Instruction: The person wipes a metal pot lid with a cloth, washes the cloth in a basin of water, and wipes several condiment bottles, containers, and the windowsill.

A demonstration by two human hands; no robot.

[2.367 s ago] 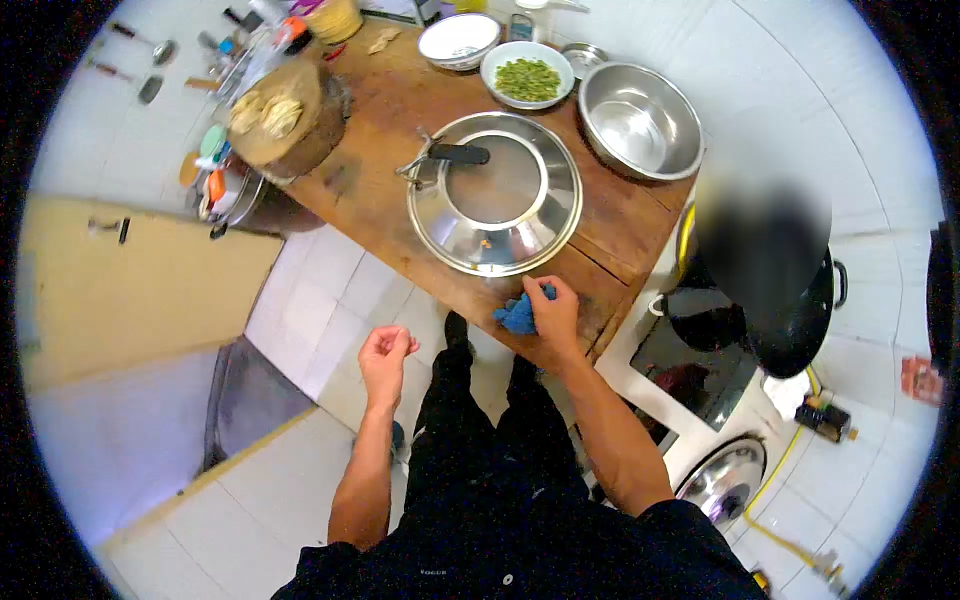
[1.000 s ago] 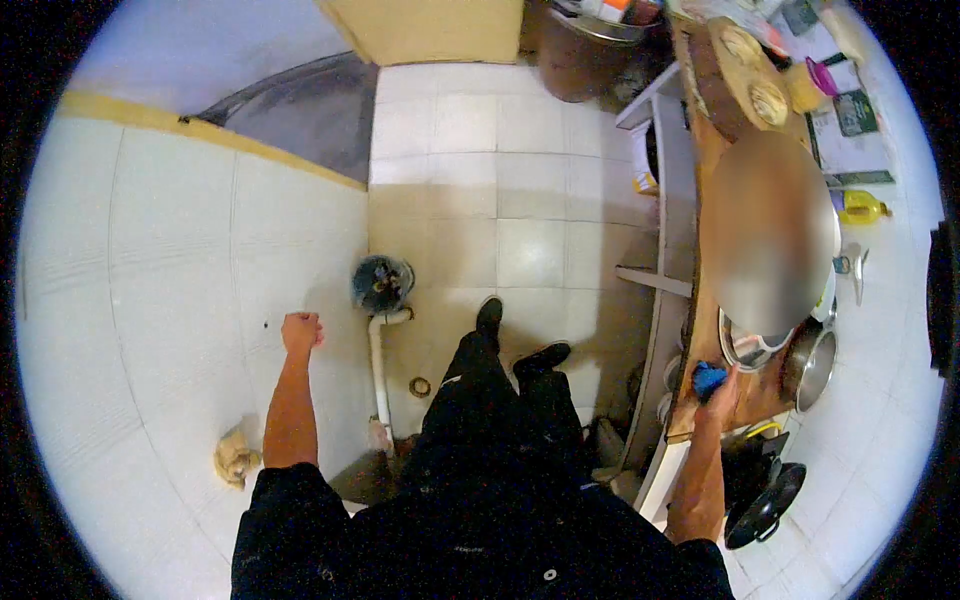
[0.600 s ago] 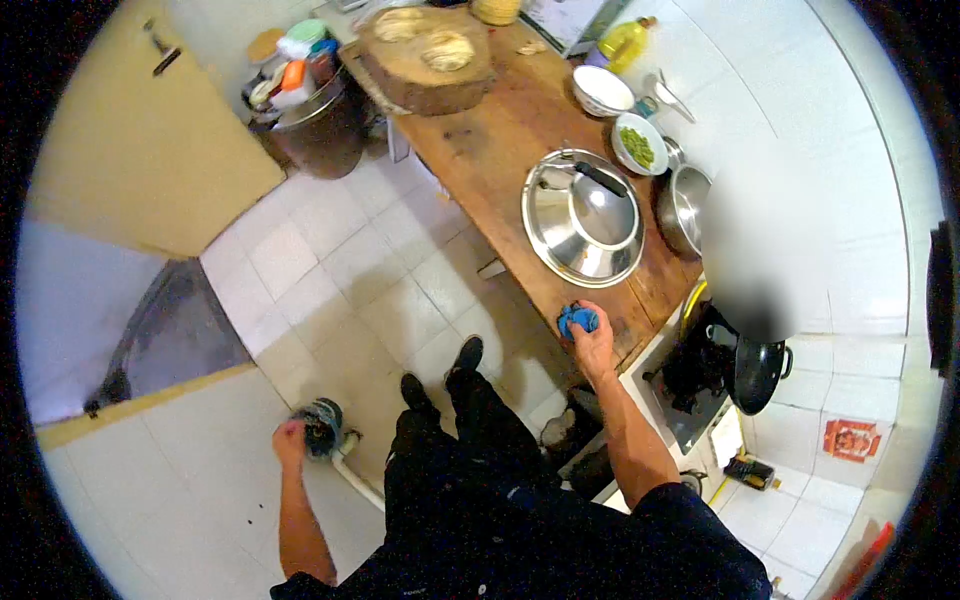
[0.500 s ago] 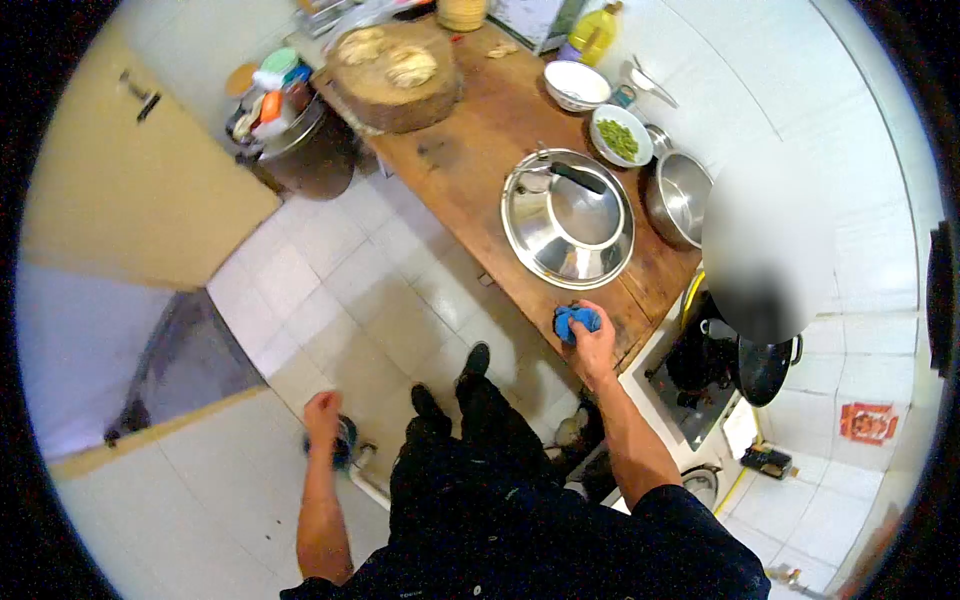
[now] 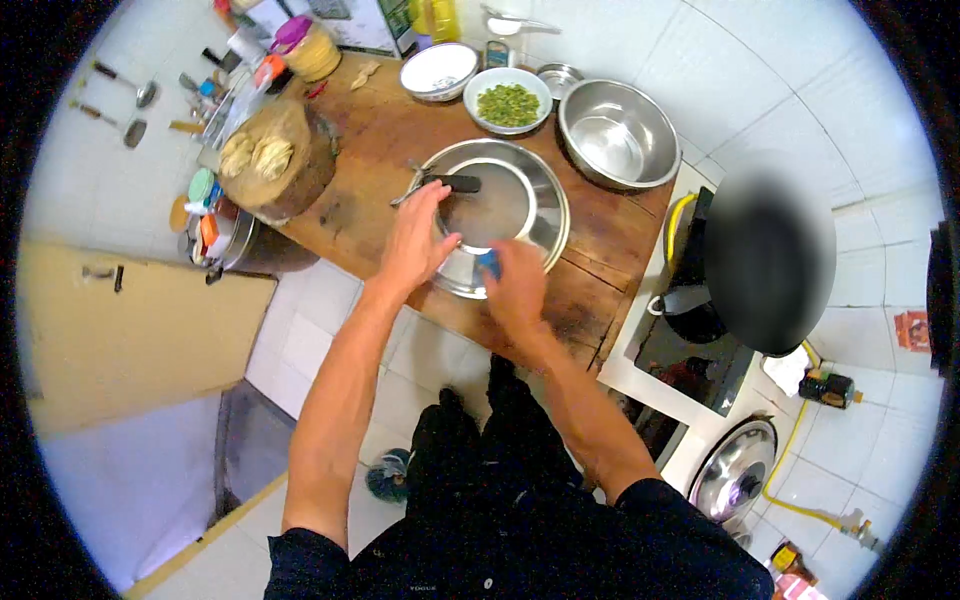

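A wide, round steel dish (image 5: 553,205) lies on the wooden worktop (image 5: 335,225); I cannot tell if it is a basin or a lid. Across its far left part rests a tool with a black handle (image 5: 462,184), its metal end partly hidden. My left hand (image 5: 412,245) is over the dish's left side, thumb and fingers apart, fingertips beside the handle; whether they touch it is unclear. Slightly blurred, my right hand (image 5: 518,285) is closed on a blue cloth (image 5: 488,263) at the dish's near side. That hand covers part of the cloth and rim.
Behind the dish stand a bowl of chopped greens (image 5: 508,104), a white bowl (image 5: 440,70) and a deep steel pot (image 5: 620,135). Pale dough-like lumps sit on a thick chopping block (image 5: 290,185) at left. At right are a stove (image 5: 690,370) and a steel lid (image 5: 735,470).
Both hands have come over the steel dish. My left hand rose from down by my side; my right hand carried the blue cloth from the worktop's near edge. The view has shifted.
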